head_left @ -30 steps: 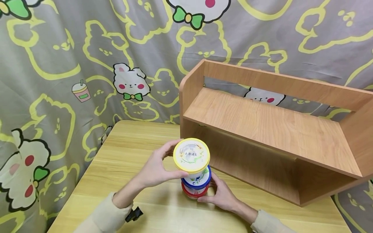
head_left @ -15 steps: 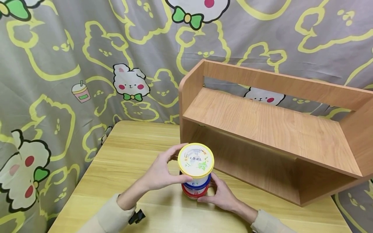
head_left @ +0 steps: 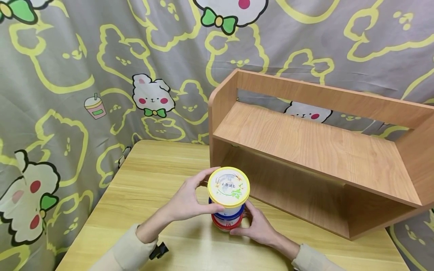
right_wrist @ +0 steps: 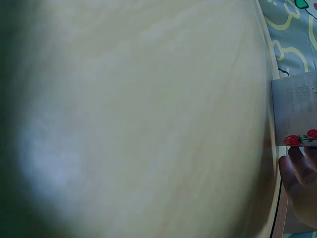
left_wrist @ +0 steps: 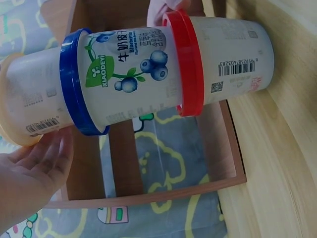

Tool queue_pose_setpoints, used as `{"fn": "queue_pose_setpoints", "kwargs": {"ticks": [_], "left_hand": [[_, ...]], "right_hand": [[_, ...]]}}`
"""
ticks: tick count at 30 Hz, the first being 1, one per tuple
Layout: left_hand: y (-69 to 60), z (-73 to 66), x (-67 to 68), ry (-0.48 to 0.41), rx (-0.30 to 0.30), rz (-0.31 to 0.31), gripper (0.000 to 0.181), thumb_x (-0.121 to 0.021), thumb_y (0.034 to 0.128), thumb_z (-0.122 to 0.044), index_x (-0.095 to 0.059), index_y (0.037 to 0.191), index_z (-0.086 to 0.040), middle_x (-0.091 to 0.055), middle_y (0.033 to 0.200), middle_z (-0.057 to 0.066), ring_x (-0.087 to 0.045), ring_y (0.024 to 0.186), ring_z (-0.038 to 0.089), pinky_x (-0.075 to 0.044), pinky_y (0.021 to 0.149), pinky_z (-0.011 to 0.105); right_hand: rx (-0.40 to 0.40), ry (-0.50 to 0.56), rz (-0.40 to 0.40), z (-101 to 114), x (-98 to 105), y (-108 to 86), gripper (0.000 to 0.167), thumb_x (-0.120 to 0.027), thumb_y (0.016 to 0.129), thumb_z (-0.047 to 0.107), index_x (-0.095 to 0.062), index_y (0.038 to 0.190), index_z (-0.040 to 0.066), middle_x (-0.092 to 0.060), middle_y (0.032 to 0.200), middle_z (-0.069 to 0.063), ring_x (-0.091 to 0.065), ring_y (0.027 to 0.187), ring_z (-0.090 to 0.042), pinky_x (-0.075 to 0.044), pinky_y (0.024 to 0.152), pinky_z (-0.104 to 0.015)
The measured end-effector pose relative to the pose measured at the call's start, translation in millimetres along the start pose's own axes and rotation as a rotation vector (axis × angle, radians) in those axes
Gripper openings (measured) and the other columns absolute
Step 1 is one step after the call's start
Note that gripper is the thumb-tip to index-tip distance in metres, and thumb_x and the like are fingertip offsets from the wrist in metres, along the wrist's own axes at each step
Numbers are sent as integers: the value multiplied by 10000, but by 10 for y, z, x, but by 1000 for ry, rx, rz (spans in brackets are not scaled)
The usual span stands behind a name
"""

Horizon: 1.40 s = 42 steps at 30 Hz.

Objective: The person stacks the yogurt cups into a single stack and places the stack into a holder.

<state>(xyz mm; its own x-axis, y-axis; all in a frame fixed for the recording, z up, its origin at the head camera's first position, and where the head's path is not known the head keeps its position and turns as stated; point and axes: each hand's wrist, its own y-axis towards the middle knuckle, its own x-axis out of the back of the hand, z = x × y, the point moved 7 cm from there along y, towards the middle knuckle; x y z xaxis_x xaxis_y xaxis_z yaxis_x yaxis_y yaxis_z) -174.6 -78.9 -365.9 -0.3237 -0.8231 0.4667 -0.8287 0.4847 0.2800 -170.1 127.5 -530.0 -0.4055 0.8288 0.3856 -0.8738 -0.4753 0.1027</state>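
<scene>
Three white tubs stand in one upright stack on the table. On top is a tub with a yellow lid [head_left: 228, 187], gripped at its side by my left hand [head_left: 186, 199], thumb in front and fingers behind. Below it comes the blue-lidded tub [left_wrist: 131, 74], printed with blueberries. At the bottom stands the red-lidded tub [left_wrist: 237, 59]; strawberries show on its side [right_wrist: 298, 111] in the right wrist view. My right hand [head_left: 259, 227] holds this lowest tub from the right, thumb at the front. In the left wrist view the yellow-lidded tub appears seated on the blue lid.
A two-level wooden shelf [head_left: 312, 146] stands behind and right of the stack, close to it. The wooden table [head_left: 149, 169] runs back to a patterned grey curtain [head_left: 112, 67]. A black strap piece [head_left: 158, 251] hangs at the left sleeve.
My left hand has moved the yellow-lidded tub slightly right and toward me, over the blue lid, which it now mostly covers. During the last half second it barely shifts. The right hand stays put.
</scene>
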Motion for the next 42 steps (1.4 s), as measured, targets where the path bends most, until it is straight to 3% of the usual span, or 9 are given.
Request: {"fn": "queue_pose_setpoints", "kwargs": {"ticks": [8, 15, 21, 24, 27, 30, 36, 42], "left_hand": [[-7, 10, 2, -3, 8, 2, 952, -944, 795, -253, -431, 1593, -167, -622, 1497, -17, -625, 1264, 164, -562, 1057, 417], [-7, 10, 10, 2, -1, 3, 961, -946, 791, -246, -424, 1596, -184, -616, 1503, -12, -622, 1261, 161, -561, 1057, 386], [-20, 7, 7, -5, -38, 13, 1007, -936, 789, -219, -375, 1623, -156, -611, 1496, 19, -594, 1301, 194, -558, 1063, 408], [-36, 11, 25, -28, -77, 11, 956, -886, 857, -338, -360, 1630, -141, -592, 1521, 63, -570, 1344, 199, -549, 1070, 402], [-49, 25, 71, -48, -122, -10, 881, -775, 934, -503, -375, 1621, -124, -564, 1557, 114, -556, 1374, 191, -548, 1069, 400], [-47, 67, 131, -61, -152, -38, 795, -662, 994, -550, -393, 1609, -125, -564, 1560, 142, -560, 1393, 213, -552, 1073, 416], [-7, 212, 283, -62, -162, -108, 627, -572, 1061, -406, -432, 1569, -66, -600, 1513, 190, -592, 1380, 287, -559, 1085, 434], [56, 410, 441, -79, -145, -198, 523, -563, 1060, -229, -472, 1531, -20, -629, 1452, 251, -621, 1343, 232, -559, 1074, 355]], "right_hand": [[7, 0, -3, -1, -2, 8, 902, -952, 778, 356, -456, 1523, 242, -701, 1369, -11, -705, 1100, -67, -574, 1024, -267], [10, 1, -2, 20, -4, 13, 891, -955, 781, 304, -458, 1519, 248, -701, 1370, -3, -696, 1119, -66, -568, 1028, -267], [2, 9, 3, 31, -10, 16, 897, -957, 774, 282, -460, 1521, 260, -689, 1388, 2, -678, 1163, -71, -560, 1040, -266], [-2, 10, 9, 26, -14, 20, 866, -956, 774, 301, -484, 1500, 266, -693, 1384, 16, -674, 1177, -73, -555, 1046, -269], [-3, 9, 12, 20, -14, 26, 828, -952, 779, 330, -509, 1476, 270, -699, 1376, 28, -671, 1189, -74, -554, 1049, -272], [-3, 16, 14, 15, -13, 34, 829, -954, 775, 338, -513, 1474, 272, -695, 1388, 28, -665, 1224, -81, -550, 1070, -279], [5, 49, 18, 3, -7, 46, 869, -963, 764, 317, -496, 1496, 292, -675, 1423, 21, -649, 1279, -92, -525, 1112, -269], [29, 75, 12, 0, 6, 28, 850, -963, 768, 275, -509, 1488, 284, -671, 1420, 6, -649, 1273, -84, -531, 1103, -265]]}}
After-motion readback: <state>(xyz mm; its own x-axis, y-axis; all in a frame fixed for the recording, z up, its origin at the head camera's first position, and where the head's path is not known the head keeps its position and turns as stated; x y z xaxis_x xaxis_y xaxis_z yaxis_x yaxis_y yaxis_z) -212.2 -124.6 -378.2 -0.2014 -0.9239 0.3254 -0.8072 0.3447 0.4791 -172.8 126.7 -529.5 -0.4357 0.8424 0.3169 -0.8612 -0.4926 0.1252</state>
